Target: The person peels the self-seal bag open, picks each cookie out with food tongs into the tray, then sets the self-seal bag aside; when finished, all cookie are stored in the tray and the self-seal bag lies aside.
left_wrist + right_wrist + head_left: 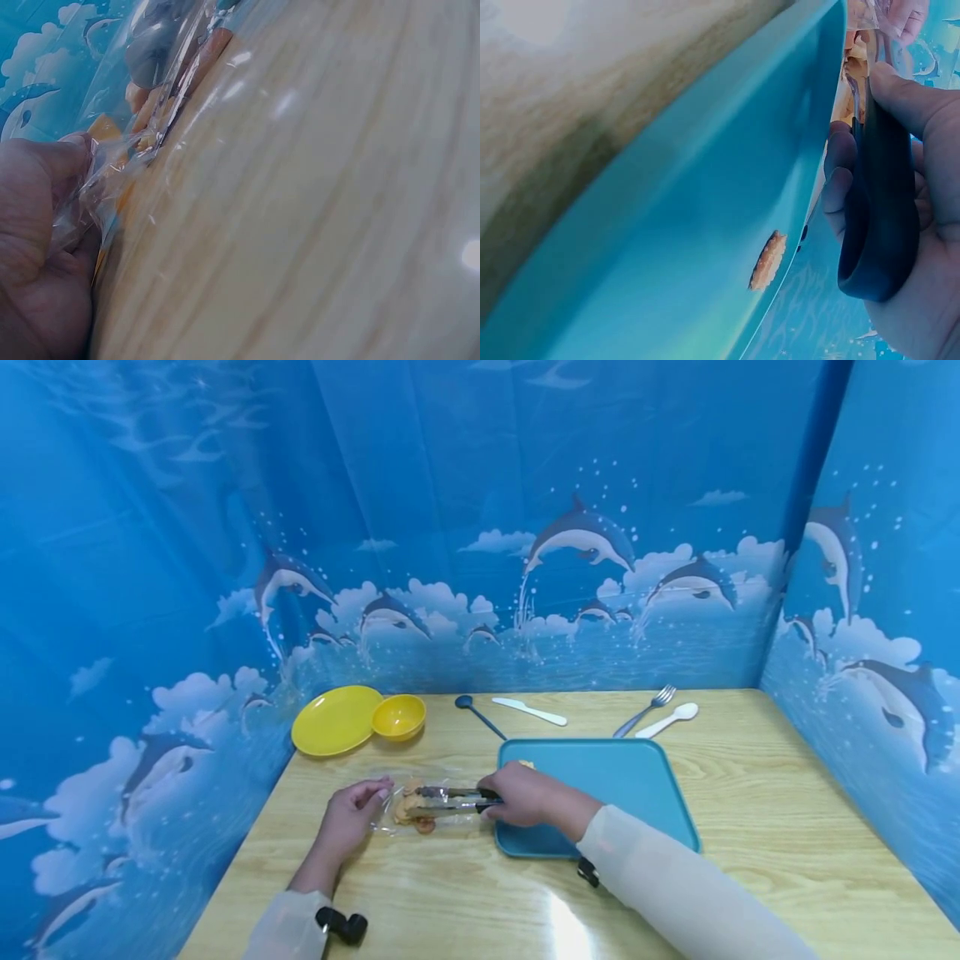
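Note:
My left hand (pixel 347 817) pinches the near-left end of a clear plastic bag (pixel 94 176), its film crumpled between thumb and fingers. Tan and brownish food pieces (pixel 407 804) lie inside the bag on the table. With my right hand (pixel 523 795) I grip a pair of tongs (pixel 457 802) by their black handles. Their metal arms reach left into the bag, the tips among the pieces. Beneath my right forearm is a blue-green tray (pixel 615 785). A single ridged, light brown piece (pixel 768 261) sits on it near one edge.
On the left stand a yellow oval plate (pixel 336 722) and a yellow bowl (pixel 399 717). Behind the tray lie a dark blue spoon (pixel 482 718), a white knife (pixel 529 710), a fork (pixel 645 712) and a white spoon (pixel 667 720). A dolphin-print curtain (pixel 480 643) borders the wooden table.

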Action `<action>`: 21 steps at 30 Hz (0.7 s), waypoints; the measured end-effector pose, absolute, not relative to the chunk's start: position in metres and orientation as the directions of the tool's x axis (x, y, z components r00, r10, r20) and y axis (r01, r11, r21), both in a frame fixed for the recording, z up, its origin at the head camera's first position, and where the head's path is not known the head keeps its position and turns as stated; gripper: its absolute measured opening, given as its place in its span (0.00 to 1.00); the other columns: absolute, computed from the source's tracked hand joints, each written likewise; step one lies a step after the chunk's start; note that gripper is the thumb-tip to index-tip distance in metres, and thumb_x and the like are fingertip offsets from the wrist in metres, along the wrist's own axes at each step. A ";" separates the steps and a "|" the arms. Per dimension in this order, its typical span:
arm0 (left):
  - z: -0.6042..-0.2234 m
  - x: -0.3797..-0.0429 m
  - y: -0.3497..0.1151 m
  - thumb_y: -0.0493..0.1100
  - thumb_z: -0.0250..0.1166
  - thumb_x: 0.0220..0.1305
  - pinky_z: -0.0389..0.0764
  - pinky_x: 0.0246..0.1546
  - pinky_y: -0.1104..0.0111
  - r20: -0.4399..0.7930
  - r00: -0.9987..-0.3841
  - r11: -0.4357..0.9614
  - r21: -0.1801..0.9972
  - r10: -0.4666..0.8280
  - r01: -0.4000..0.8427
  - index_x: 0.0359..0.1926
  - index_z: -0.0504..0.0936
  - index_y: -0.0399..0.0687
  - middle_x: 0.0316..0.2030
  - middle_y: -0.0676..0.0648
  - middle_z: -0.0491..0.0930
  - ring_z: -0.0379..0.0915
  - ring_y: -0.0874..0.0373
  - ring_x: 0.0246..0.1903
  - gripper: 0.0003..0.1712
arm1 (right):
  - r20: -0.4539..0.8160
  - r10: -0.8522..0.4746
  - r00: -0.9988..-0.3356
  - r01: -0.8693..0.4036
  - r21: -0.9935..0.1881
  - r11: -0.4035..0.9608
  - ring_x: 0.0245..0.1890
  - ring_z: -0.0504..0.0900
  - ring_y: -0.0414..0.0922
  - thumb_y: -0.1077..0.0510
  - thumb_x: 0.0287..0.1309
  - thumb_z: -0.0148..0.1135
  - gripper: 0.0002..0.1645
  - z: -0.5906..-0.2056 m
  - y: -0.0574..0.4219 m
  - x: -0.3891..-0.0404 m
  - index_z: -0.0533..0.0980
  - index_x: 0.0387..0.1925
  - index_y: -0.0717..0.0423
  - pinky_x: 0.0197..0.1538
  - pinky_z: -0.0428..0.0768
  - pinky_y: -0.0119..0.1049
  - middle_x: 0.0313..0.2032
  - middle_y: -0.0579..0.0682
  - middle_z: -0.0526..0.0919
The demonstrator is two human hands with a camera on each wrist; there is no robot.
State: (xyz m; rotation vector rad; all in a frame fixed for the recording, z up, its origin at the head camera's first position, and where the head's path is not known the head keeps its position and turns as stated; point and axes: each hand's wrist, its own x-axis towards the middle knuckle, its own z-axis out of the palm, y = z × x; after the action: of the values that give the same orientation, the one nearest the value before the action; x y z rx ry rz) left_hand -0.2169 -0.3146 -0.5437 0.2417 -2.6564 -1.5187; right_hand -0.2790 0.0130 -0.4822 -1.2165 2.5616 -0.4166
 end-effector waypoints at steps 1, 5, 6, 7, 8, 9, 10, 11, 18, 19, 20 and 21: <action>-0.544 -0.217 -0.315 0.49 0.63 0.74 0.72 0.71 0.54 -0.015 -0.985 0.500 0.860 -0.172 -0.100 0.53 0.85 0.57 0.63 0.51 0.81 0.72 0.52 0.68 0.11 | -0.122 -0.782 -0.611 -0.704 -0.367 0.608 0.21 0.69 0.36 0.43 0.68 0.64 0.19 -0.482 0.013 -0.279 0.80 0.53 0.48 0.25 0.70 0.32 0.24 0.37 0.76; -0.544 -0.217 -0.316 0.50 0.62 0.74 0.72 0.71 0.54 -0.017 -0.985 0.503 0.858 -0.173 -0.103 0.53 0.85 0.58 0.63 0.52 0.81 0.72 0.52 0.69 0.11 | -0.121 -0.775 -0.620 -0.699 -0.365 0.616 0.21 0.69 0.36 0.43 0.68 0.64 0.23 -0.481 0.015 -0.277 0.79 0.58 0.49 0.25 0.70 0.32 0.25 0.37 0.76; -0.544 -0.217 -0.315 0.50 0.63 0.74 0.72 0.71 0.54 -0.016 -0.985 0.502 0.859 -0.174 -0.103 0.53 0.85 0.58 0.63 0.52 0.81 0.72 0.52 0.69 0.11 | -0.117 -0.775 -0.621 -0.698 -0.369 0.614 0.21 0.69 0.37 0.43 0.68 0.65 0.23 -0.481 0.017 -0.277 0.79 0.58 0.50 0.24 0.70 0.32 0.24 0.38 0.76; -0.544 -0.217 -0.315 0.49 0.63 0.74 0.72 0.71 0.54 -0.016 -0.985 0.503 0.858 -0.174 -0.103 0.52 0.85 0.58 0.63 0.52 0.81 0.72 0.52 0.69 0.11 | -0.114 -0.774 -0.622 -0.697 -0.370 0.614 0.22 0.70 0.37 0.43 0.68 0.65 0.24 -0.481 0.019 -0.277 0.79 0.58 0.50 0.24 0.70 0.32 0.25 0.38 0.76; -0.543 -0.217 -0.315 0.50 0.63 0.74 0.72 0.71 0.54 -0.016 -0.984 0.503 0.858 -0.175 -0.104 0.52 0.85 0.58 0.63 0.52 0.81 0.72 0.52 0.68 0.11 | -0.108 -0.774 -0.624 -0.698 -0.368 0.614 0.22 0.70 0.37 0.44 0.68 0.65 0.25 -0.480 0.021 -0.277 0.79 0.60 0.51 0.25 0.71 0.32 0.25 0.39 0.77; -0.543 -0.217 -0.315 0.49 0.63 0.74 0.72 0.71 0.54 -0.015 -0.984 0.502 0.858 -0.176 -0.103 0.52 0.85 0.58 0.63 0.52 0.81 0.72 0.52 0.68 0.11 | -0.103 -0.773 -0.626 -0.699 -0.365 0.615 0.23 0.71 0.36 0.44 0.68 0.65 0.26 -0.480 0.024 -0.277 0.78 0.60 0.52 0.25 0.71 0.32 0.26 0.39 0.78; -0.543 -0.217 -0.315 0.49 0.63 0.73 0.72 0.71 0.54 -0.015 -0.984 0.500 0.860 -0.178 -0.104 0.52 0.85 0.58 0.63 0.52 0.81 0.72 0.53 0.68 0.10 | -0.102 -0.767 -0.633 -0.694 -0.364 0.621 0.24 0.71 0.37 0.43 0.68 0.65 0.27 -0.479 0.028 -0.276 0.78 0.62 0.53 0.26 0.72 0.32 0.27 0.40 0.79; -0.542 -0.217 -0.314 0.49 0.63 0.73 0.72 0.71 0.54 -0.015 -0.984 0.499 0.861 -0.177 -0.103 0.52 0.85 0.58 0.63 0.52 0.81 0.72 0.52 0.68 0.10 | -0.099 -0.760 -0.642 -0.690 -0.358 0.629 0.25 0.72 0.36 0.43 0.68 0.65 0.28 -0.477 0.032 -0.276 0.77 0.63 0.53 0.28 0.72 0.33 0.30 0.41 0.81; -0.543 -0.216 -0.314 0.49 0.63 0.74 0.72 0.72 0.53 -0.001 -0.985 0.507 0.858 -0.170 -0.088 0.53 0.85 0.57 0.63 0.51 0.81 0.72 0.52 0.68 0.11 | -0.086 -0.695 -0.714 -0.637 -0.332 0.695 0.31 0.78 0.37 0.43 0.67 0.66 0.32 -0.460 0.078 -0.268 0.75 0.66 0.55 0.34 0.77 0.36 0.41 0.46 0.87; -0.543 -0.216 -0.314 0.49 0.63 0.74 0.72 0.72 0.54 -0.001 -0.985 0.506 0.858 -0.172 -0.089 0.53 0.85 0.57 0.63 0.51 0.81 0.72 0.52 0.68 0.11 | -0.076 -0.687 -0.723 -0.632 -0.329 0.701 0.32 0.79 0.36 0.44 0.67 0.67 0.31 -0.459 0.086 -0.267 0.76 0.65 0.55 0.35 0.79 0.36 0.44 0.47 0.88; -0.543 -0.216 -0.314 0.49 0.63 0.74 0.72 0.72 0.54 0.000 -0.985 0.506 0.858 -0.173 -0.089 0.53 0.85 0.57 0.63 0.52 0.81 0.72 0.52 0.68 0.11 | -0.070 -0.679 -0.731 -0.625 -0.330 0.707 0.33 0.80 0.36 0.45 0.67 0.67 0.31 -0.457 0.095 -0.266 0.76 0.65 0.56 0.36 0.80 0.36 0.44 0.48 0.88; -0.543 -0.216 -0.315 0.49 0.63 0.74 0.72 0.72 0.54 -0.001 -0.985 0.508 0.857 -0.173 -0.090 0.53 0.85 0.57 0.63 0.52 0.81 0.72 0.52 0.68 0.11 | -0.067 -0.667 -0.742 -0.616 -0.327 0.717 0.34 0.81 0.36 0.45 0.67 0.67 0.31 -0.456 0.105 -0.266 0.76 0.65 0.55 0.37 0.80 0.37 0.45 0.48 0.88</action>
State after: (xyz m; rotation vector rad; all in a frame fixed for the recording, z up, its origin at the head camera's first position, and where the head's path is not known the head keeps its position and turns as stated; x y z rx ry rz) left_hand -0.2163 -0.3146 -0.5435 0.2318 -2.6536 -1.4998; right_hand -0.2656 0.1053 -0.4562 -1.0339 2.7413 -0.4258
